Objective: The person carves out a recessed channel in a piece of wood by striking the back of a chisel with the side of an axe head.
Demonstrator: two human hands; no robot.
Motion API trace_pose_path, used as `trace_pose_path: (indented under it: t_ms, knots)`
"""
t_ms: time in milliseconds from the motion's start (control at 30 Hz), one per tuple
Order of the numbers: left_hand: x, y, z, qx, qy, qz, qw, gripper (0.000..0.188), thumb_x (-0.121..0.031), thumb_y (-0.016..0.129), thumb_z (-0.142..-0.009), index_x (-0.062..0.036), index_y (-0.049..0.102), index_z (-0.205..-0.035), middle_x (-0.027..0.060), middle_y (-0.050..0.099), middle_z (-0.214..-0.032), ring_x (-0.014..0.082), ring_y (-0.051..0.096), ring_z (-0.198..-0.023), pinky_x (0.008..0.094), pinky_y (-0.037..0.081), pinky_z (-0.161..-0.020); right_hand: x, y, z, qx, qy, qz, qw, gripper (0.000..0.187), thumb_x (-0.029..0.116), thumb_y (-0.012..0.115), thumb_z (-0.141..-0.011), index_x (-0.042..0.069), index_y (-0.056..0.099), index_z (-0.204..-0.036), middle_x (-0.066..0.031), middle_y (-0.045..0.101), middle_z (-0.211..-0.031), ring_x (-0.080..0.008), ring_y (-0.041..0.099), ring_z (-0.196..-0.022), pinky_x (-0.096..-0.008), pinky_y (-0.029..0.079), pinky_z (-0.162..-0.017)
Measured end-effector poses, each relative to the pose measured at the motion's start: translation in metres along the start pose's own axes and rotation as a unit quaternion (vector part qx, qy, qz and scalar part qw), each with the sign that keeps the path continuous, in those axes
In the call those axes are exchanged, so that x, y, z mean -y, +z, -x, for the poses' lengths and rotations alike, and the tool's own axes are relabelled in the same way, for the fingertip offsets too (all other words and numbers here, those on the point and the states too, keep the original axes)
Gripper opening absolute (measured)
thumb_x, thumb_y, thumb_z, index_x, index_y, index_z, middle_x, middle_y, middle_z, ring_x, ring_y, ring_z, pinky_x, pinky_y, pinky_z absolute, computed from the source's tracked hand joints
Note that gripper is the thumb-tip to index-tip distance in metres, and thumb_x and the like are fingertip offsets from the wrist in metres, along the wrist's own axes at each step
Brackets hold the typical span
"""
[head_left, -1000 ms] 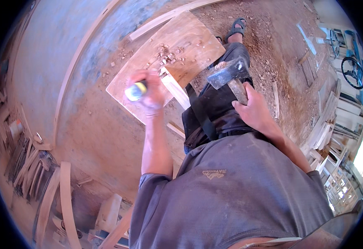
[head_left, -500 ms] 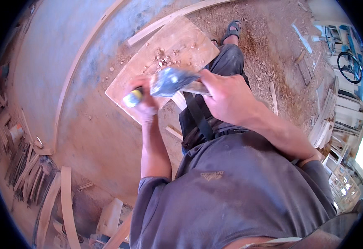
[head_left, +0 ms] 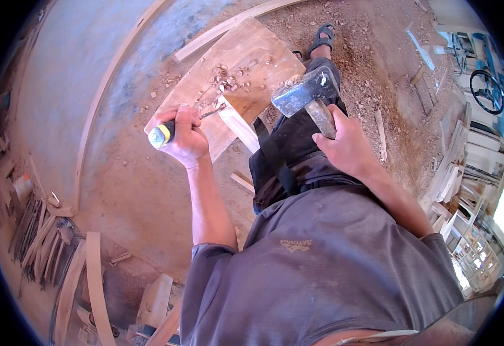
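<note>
My left hand (head_left: 184,138) is wrapped round the handle of a chisel (head_left: 162,134), whose butt end is yellow and pale. The narrow metal blade reaches right to the end of a pale wooden piece (head_left: 237,125), close to its upper edge. My right hand (head_left: 347,141) grips the short wooden handle of a hammer (head_left: 307,92) with a heavy, worn steel head. This head hangs above my leg, apart from the chisel. Under the work lies a broad wooden board (head_left: 206,75) scattered with wood chips (head_left: 228,78).
A long curved timber (head_left: 99,106) lies on the floor at the left, and another beam (head_left: 229,26) beyond the board. Offcuts (head_left: 38,248) are piled at the lower left. More wood and a black steering wheel (head_left: 486,92) are at the right.
The hammer has swung up and right, away from the chisel. My left hand with the chisel has shifted slightly left, bringing the blade and the wooden piece's end into sight.
</note>
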State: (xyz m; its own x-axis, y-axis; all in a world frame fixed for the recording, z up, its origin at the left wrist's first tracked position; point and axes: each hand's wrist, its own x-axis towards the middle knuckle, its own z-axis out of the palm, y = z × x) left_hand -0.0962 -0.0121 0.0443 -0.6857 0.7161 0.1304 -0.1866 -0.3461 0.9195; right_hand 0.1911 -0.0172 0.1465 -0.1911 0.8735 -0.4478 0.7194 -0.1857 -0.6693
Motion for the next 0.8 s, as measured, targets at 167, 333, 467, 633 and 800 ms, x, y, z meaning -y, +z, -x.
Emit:
trace_pose_path:
  t_ms: [167,333,467,633,800]
  knots:
    - [-0.003,0.019,0.005,0.029,0.004,-0.109,0.994,0.015,0.013,0.055,-0.076,-0.0020,0.050,-0.076,0.0106,0.057,-0.059,0.0166,0.055,-0.050,0.0292,0.047,-0.052,0.002,0.005,-0.005,-0.005,-0.034,0.009,0.999,0.039,0.010,0.070,-0.085,-0.001,0.055,-0.119,-0.0281,0.067,-0.086,-0.0459,0.067,-0.087,-0.0475,0.053,-0.075]
    - [0.015,0.016,0.017,0.145,0.094,-0.161,0.972,0.010,0.005,0.067,-0.080,-0.0019,0.061,-0.078,0.0090,0.068,-0.076,0.0199,0.067,-0.070,0.0299,0.054,-0.067,0.031,0.000,-0.004,-0.047,-0.113,-0.026,0.992,0.037,0.008,0.070,-0.085,0.000,0.056,-0.118,-0.0228,0.068,-0.082,-0.0421,0.070,-0.079,-0.0466,0.054,-0.067]
    - [0.022,0.028,0.031,0.153,0.115,-0.165,0.968,0.027,-0.020,0.080,-0.076,-0.0001,0.066,-0.089,0.0083,0.070,-0.082,0.0190,0.067,-0.072,0.0325,0.055,-0.069,0.055,0.000,-0.017,-0.099,-0.356,-0.016,0.929,0.035,0.005,0.070,-0.083,0.002,0.057,-0.115,-0.0169,0.068,-0.078,-0.0376,0.071,-0.074,-0.0452,0.055,-0.064]
    - [0.021,0.012,0.028,0.170,0.085,-0.148,0.971,0.031,-0.027,0.078,-0.083,-0.0008,0.068,-0.098,0.0099,0.070,-0.093,0.0171,0.067,-0.079,0.0305,0.054,-0.068,0.067,0.009,-0.031,0.016,-0.271,0.138,0.952,0.033,0.008,0.063,-0.087,0.005,0.053,-0.118,-0.0178,0.068,-0.081,-0.0386,0.071,-0.076,-0.0478,0.056,-0.066]
    - [-0.030,-0.015,0.001,0.060,0.013,-0.092,0.994,0.010,0.007,0.060,-0.078,-0.0028,0.058,-0.080,0.0106,0.060,-0.065,0.0151,0.055,-0.053,0.0285,0.045,-0.048,0.042,0.008,-0.017,0.041,-0.116,0.058,0.991,0.038,0.011,0.070,-0.086,0.001,0.053,-0.119,-0.0249,0.068,-0.087,-0.0436,0.069,-0.087,-0.0487,0.054,-0.073]
